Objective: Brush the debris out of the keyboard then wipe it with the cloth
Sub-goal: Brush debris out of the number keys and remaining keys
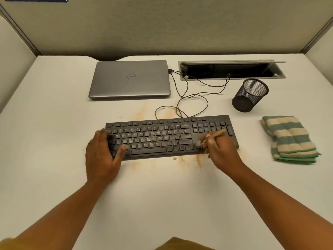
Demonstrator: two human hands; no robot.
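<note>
- The keyboard lies flat on the bench in front of you. Its long axis runs left to right, and pale specks show on the letter keys near its middle.
- Your right grip is closed on the brush, pinching the pale handle like a pen. The handle slants up toward the far right. The bristles touch down at the keyboard's near right, about where the main key block meets the number pad.
- Your left grip holds nothing. It lies with fingers fairly straight over the keyboard's left end, thumb across the near rows, seemingly steadying it.
- The relation that matters is that the specked keys lie to the left of the bristles, along the long axis. Your right grip would therefore work leftward, row by row, toward your left grip. By my reading the brushing step is under way and not yet finished.
- Orange-brown debris is strewn on the bench just beside the keyboard's near edge, below the brush. More lies beyond the far edge, near the cable.
- The cloth, folded and striped green and cream, sits well apart on the right, untouched. Your right grip is the nearer one to it for the wiping step.
- Farther off are a closed laptop at the far left, a black mesh cup at the far right, and an open cable hatch beyond the cup.
</note>
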